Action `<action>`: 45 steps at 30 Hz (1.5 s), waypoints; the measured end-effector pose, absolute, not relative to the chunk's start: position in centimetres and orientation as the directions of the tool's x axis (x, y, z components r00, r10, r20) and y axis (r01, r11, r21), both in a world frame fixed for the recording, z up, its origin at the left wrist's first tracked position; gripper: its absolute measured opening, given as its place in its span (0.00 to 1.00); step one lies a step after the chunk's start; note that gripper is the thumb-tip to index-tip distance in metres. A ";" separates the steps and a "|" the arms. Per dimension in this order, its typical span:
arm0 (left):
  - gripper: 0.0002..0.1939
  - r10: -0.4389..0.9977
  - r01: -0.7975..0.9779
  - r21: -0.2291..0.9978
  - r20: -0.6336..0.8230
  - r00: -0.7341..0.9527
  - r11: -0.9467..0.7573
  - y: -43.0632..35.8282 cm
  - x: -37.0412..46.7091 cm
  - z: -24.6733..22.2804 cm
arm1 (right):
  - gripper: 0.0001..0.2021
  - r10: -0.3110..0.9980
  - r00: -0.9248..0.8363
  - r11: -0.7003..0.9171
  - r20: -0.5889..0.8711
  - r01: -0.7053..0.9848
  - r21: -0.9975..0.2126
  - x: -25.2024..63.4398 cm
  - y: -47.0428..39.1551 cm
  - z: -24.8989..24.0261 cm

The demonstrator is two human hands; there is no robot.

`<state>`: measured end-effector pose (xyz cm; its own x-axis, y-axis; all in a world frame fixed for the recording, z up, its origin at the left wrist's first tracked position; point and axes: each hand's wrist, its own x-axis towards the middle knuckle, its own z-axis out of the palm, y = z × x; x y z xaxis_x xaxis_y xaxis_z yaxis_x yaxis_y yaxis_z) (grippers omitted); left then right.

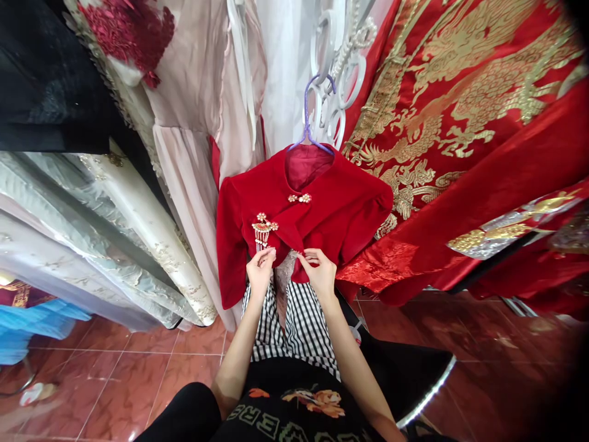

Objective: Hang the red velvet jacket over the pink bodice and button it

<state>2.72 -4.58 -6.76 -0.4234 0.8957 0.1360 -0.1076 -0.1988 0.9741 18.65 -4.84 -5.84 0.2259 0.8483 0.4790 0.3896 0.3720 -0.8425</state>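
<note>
On my remote feed, forearms point(242, 350) stretched forward, left hand point(261, 268) and right hand point(321, 270) slightly apart, each pinching the red jacket point(324, 218) low at its front, purple hanger point(307, 116) in its neck.

2 bare forearms point(242, 344) reach forward, left hand point(260, 269) and right hand point(321, 270) apart, fingers point(311, 253) pinched together.

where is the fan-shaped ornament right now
In the head view, the fan-shaped ornament is left of centre on the red jacket's front, just above the left hand.
</note>
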 end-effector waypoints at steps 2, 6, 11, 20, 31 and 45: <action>0.18 0.896 -0.091 0.975 0.146 -0.419 -0.201 -4.7 2.6 -6.7 | 0.12 0.796 0.260 0.404 0.547 0.444 -0.800 18.7 -4.8 -5.5; 0.16 0.883 -0.040 0.978 0.165 -0.438 -0.203 -4.9 2.6 -6.4 | 0.10 0.654 0.317 0.451 0.687 0.566 -0.690 19.1 -5.1 -5.1; 0.15 0.878 0.037 0.976 0.210 -0.430 -0.215 -4.8 2.5 -6.2 | 0.08 0.593 0.311 0.466 0.743 0.619 -0.632 19.2 -5.7 -4.8; 0.14 0.879 0.100 0.972 0.233 -0.415 -0.211 -4.5 2.4 -6.6 | 0.13 0.789 0.258 0.439 0.558 0.398 -0.806 18.3 -6.1 -4.5; 0.16 0.878 0.008 0.980 0.180 -0.444 -0.197 -4.5 1.2 -7.2 | 0.13 0.911 0.060 0.393 0.408 0.173 -0.903 15.8 -4.9 -4.7; 0.19 0.903 -0.166 0.966 0.112 -0.415 -0.196 -4.4 1.5 -6.8 | 0.12 0.863 -0.162 0.505 0.478 0.245 -0.828 14.7 -3.5 -5.2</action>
<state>1.55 -4.43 -6.82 -0.4146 0.9031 0.1118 -0.1662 -0.1959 0.9664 14.65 -3.48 -5.18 -0.1617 0.8631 0.4784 0.2452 0.5047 -0.8278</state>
